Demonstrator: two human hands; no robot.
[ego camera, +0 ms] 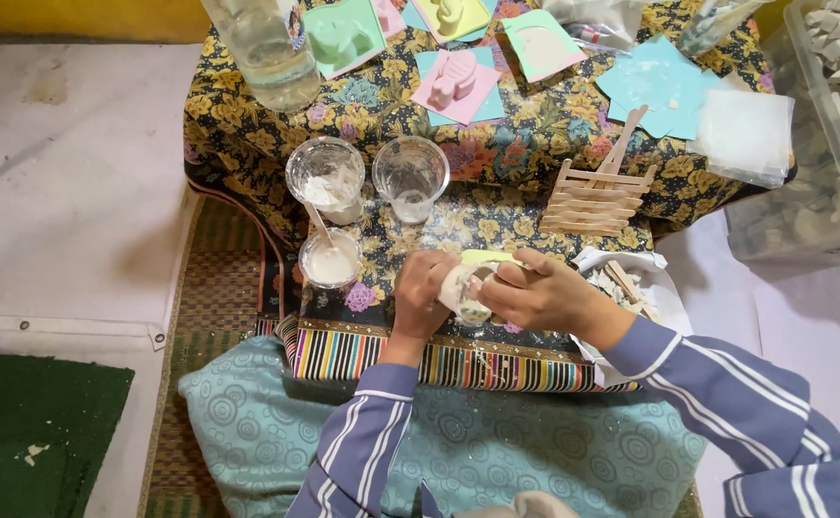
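white mould [465,288] held between both hands [482,291]

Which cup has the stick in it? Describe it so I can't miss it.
On the floral cloth, three clear plastic cups sit left of the hands. The smallest cup, nearest the person, holds white paste. Only it has a stirring stick leaning out.

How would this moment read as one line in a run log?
left hand: holds white cast | right hand: on yellow-green mould | nearby: three cups, stick rack | surface: floral cloth
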